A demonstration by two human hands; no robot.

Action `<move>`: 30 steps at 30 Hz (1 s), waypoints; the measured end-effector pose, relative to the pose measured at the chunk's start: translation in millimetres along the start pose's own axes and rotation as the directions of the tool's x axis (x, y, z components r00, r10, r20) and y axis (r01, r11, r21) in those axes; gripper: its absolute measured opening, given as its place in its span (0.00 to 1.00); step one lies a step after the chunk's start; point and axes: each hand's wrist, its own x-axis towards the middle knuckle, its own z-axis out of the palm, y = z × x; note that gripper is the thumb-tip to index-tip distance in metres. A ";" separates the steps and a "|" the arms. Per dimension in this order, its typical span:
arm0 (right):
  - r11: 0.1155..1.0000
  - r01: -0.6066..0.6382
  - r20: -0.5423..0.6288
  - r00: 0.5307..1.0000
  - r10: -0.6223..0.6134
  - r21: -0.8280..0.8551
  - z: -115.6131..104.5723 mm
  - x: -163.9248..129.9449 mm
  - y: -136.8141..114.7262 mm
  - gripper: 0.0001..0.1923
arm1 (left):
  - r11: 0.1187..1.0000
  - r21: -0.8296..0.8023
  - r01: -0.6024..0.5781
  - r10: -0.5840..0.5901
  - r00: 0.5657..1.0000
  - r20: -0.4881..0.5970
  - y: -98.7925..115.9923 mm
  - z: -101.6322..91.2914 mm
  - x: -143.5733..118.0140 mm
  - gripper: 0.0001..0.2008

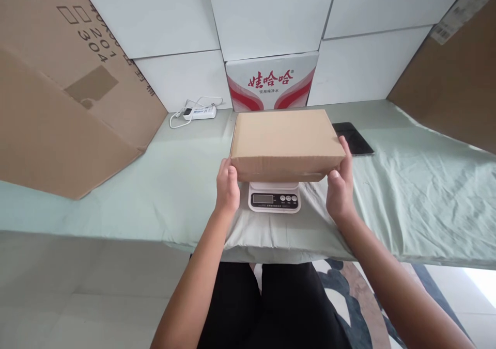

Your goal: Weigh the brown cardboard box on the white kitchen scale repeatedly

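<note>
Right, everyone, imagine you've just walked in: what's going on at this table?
A person's left hand and right hand hold a cardboard box by its two sides, over a white digital scale. Whether the box rests on the scale or is held just above is hard to tell. A dark tablet lies beyond the right hand.

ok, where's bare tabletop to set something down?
Left: green cloth between the left carton, white cabled device and left hand. Right: wrinkled cloth between the tablet, right hand and right carton. Crowded: the centre, where both hands hold the brown box over the scale, tablet partly behind.
</note>
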 end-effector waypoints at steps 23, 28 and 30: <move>0.986 -0.166 0.033 0.986 0.166 -0.006 42.8 106.7 82.1 0.62 | 0.982 -0.029 0.187 -0.187 0.982 0.008 -102.0 61.8 105.6 0.37; 0.979 -0.205 -0.029 0.978 0.205 0.001 34.9 107.2 95.8 0.56 | 0.981 0.015 0.192 -0.191 0.979 -0.071 -99.7 48.3 112.6 0.34; 0.974 -0.224 -0.156 0.962 0.225 0.024 24.5 108.7 105.1 0.54 | 0.979 0.021 0.204 -0.194 0.955 -0.225 -97.6 32.9 118.8 0.32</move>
